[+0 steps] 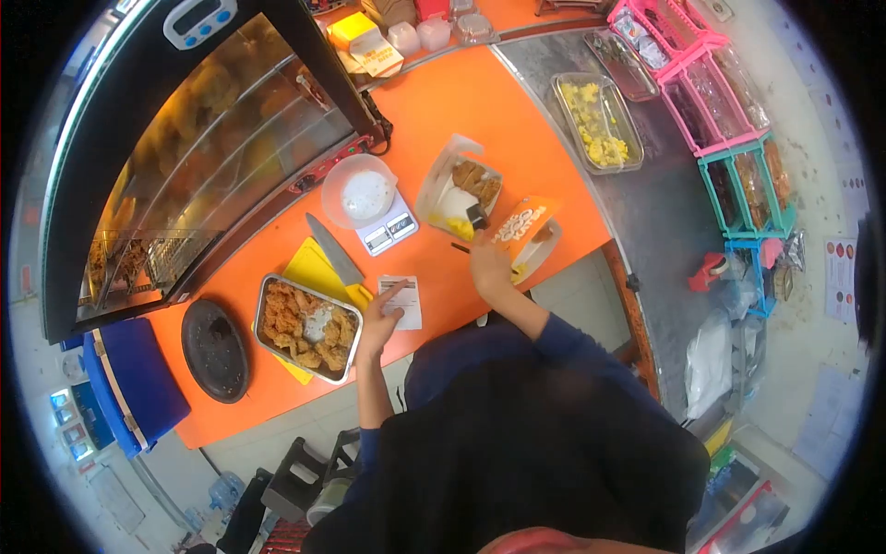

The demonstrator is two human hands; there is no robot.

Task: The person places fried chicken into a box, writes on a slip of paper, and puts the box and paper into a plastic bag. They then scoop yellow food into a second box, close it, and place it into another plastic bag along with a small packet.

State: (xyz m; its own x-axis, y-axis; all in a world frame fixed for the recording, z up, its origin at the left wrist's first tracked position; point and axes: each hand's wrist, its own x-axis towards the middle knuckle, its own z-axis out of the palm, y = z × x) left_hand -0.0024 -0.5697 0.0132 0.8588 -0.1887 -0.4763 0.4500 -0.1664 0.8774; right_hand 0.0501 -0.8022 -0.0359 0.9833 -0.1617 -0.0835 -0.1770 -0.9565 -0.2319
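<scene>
My left hand rests by a printed paper slip, fingers apart, its index finger over the slip's edge. My right hand is closed at the near side of the food boxes, and a thin dark stick pokes out from its fingers. Under and beside that hand, an orange printed lid partly covers one box. Left of it, an open paper box contains rice, browned pieces and yellow food, with a small black item at its near edge.
A metal tray of fried chicken lies on a yellow cutting board beside a large knife. A bowl of rice stands on a scale. A heated display cabinet borders the left; a yellow-food tray stands right.
</scene>
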